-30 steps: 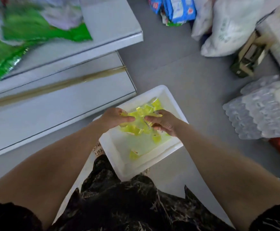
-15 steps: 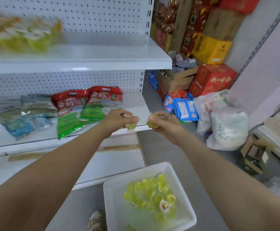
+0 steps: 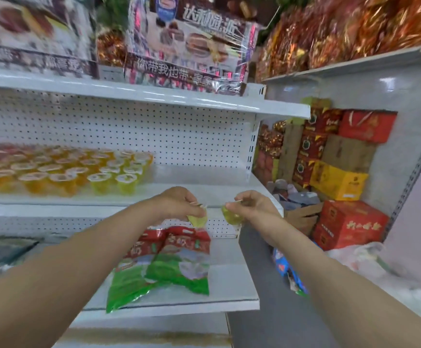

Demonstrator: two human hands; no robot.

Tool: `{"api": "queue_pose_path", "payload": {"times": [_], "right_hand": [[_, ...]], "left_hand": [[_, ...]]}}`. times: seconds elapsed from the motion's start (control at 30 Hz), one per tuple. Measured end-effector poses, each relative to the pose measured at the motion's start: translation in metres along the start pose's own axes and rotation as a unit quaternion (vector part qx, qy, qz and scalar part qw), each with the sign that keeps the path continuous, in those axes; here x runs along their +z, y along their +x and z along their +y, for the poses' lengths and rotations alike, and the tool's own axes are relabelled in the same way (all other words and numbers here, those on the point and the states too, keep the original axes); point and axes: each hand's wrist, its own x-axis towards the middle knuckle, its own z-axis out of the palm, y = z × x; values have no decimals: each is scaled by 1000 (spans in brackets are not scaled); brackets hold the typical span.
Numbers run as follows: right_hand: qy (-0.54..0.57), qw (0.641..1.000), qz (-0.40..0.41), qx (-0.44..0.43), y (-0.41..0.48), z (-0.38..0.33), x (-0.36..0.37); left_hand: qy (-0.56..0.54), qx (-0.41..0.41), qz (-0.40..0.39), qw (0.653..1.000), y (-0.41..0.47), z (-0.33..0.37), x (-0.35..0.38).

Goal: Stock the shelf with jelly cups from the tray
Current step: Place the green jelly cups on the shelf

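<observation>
A yellow-green jelly cup (image 3: 197, 220) hangs by its rim from the pinching fingers of the left hand (image 3: 177, 202). A second cup (image 3: 232, 216) is pinched the same way by the right hand (image 3: 253, 204). Both are held just in front of the middle shelf (image 3: 204, 190), where rows of orange and yellow cups (image 3: 61, 172) stand to the left. Red-and-green snack bags (image 3: 172, 259) lie on the shelf below.

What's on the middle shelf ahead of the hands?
Rows of jelly cups, orange and yellow, fill the left of the shelf; its right is bare. Back rows are blurred, partly hidden by front ones.
</observation>
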Motion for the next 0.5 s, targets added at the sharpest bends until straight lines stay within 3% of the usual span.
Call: {"api": "queue_pose_path", "payload": {"times": [0.5], "right_hand": [[-127, 990, -63, 11, 149, -46, 56]], "left_hand": [[232, -40, -38, 971, 111, 38, -131]]}}
